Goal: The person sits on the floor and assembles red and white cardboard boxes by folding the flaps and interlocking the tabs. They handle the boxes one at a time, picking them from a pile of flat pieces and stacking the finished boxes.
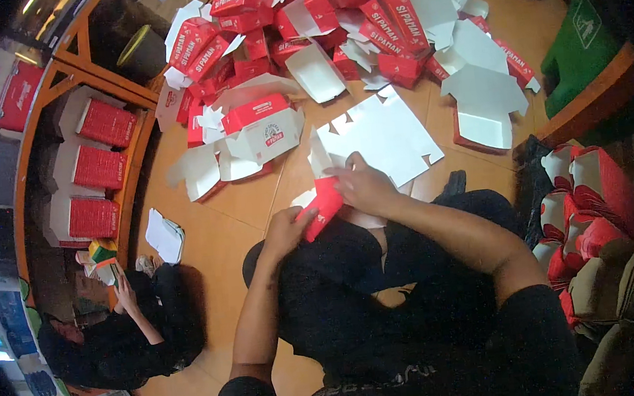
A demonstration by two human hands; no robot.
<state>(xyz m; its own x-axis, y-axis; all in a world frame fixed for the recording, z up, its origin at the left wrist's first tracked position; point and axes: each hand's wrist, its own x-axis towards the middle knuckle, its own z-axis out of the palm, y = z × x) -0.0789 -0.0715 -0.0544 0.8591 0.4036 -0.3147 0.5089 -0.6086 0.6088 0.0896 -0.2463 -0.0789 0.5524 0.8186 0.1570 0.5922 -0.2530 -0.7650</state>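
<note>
A partly folded red and white cardboard food box [323,207] is held above my crossed legs. My left hand [287,231] grips its lower left side, thumb lying on the red face. At the upper right, my right hand [365,185] has its fingers closed on the box's edge beside a raised white flap. Just beyond my right hand, flat white box blanks [394,134] with notched edges lie on the floor. To the left of the blanks rests an assembled red and white box [274,134] beside an open one [235,164].
A big heap of folded red boxes [309,18] spreads across the far floor. Red stacks [99,168] fill a wooden shelf at left, near another seated person [125,335] holding something. Nested red and brown boxes [596,204] stand at right, below a green object [580,54].
</note>
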